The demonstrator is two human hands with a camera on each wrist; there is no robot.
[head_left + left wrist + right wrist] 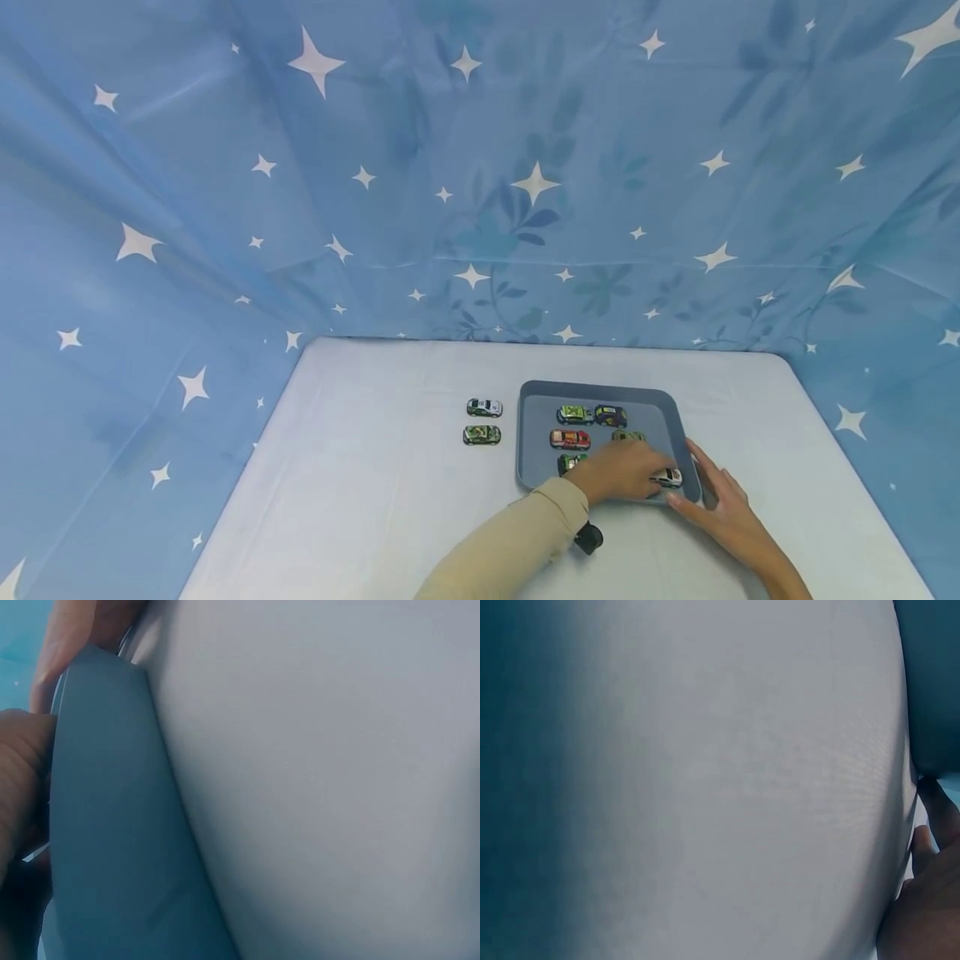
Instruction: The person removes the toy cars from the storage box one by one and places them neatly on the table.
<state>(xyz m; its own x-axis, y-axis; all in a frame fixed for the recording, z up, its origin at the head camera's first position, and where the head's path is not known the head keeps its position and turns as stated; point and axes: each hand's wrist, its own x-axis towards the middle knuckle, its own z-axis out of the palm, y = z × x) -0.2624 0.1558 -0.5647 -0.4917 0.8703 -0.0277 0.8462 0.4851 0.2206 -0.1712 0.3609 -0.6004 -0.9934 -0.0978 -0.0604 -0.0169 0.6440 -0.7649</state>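
A grey tray point(527, 442) lies on the table with several toy cars in it. My left hand point(624, 468) reaches over the tray's front rim and pinches a white toy car point(667, 477) at the front right corner inside. Parts of that car are hidden by the fingers. My right hand point(727, 512) touches the same corner from outside, its fingers straight along the right side and the thumb by the front rim. In the right wrist view, its fingers point(937, 806) meet the tray edge point(934, 682).
Inside the tray are a green car point(575, 414), a dark car point(611, 416), a red car point(570, 439), a camouflage car point(628, 435) and a partly covered green car point(572, 463). Left of it sit a white-and-green car point(484, 407) and another camouflage car point(482, 435).
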